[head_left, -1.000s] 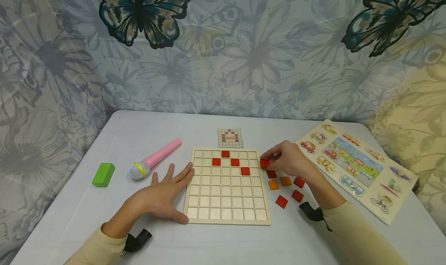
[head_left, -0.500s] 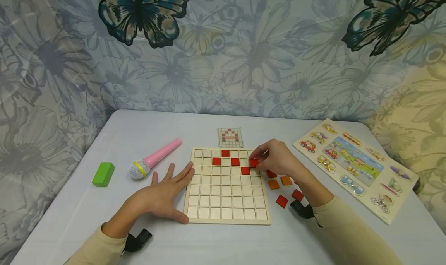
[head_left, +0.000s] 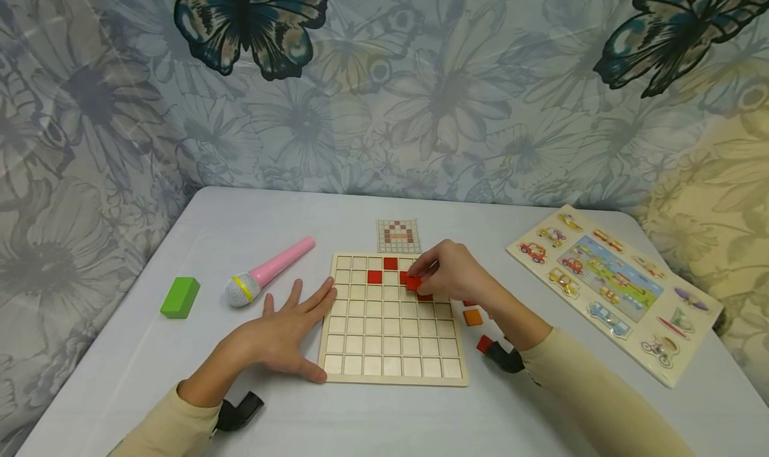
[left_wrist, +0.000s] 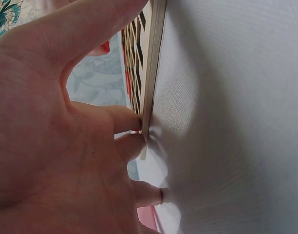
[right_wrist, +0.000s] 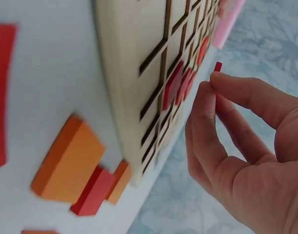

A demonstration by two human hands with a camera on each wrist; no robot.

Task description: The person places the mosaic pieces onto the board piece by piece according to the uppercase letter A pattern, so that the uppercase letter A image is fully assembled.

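A wooden grid board [head_left: 390,345] lies flat on the white table. My left hand [head_left: 278,337] is spread along its left edge, with thumb and fingers touching the side; the left wrist view shows the thumb and fingertips against the board's edge [left_wrist: 151,73]. Above the board's upper right part, my right hand [head_left: 453,271] pinches a small red square tile [head_left: 412,283] between thumb and fingers. The right wrist view shows this tile [right_wrist: 217,67] raised above the grid. Several red tiles sit in cells, among them one in the top row [head_left: 390,263]; the hand partly covers others.
Loose orange [head_left: 472,317] and red tiles [head_left: 483,344] lie right of the board, partly hidden by the right arm. A pattern card [head_left: 398,235] lies behind it. A vehicle puzzle [head_left: 613,290] is at right; a pink toy microphone [head_left: 270,270] and green block [head_left: 179,298] are at left.
My right hand has carried the red tile leftward from beside the board's right edge to over the upper cells. The left hand stays at the board's left edge.
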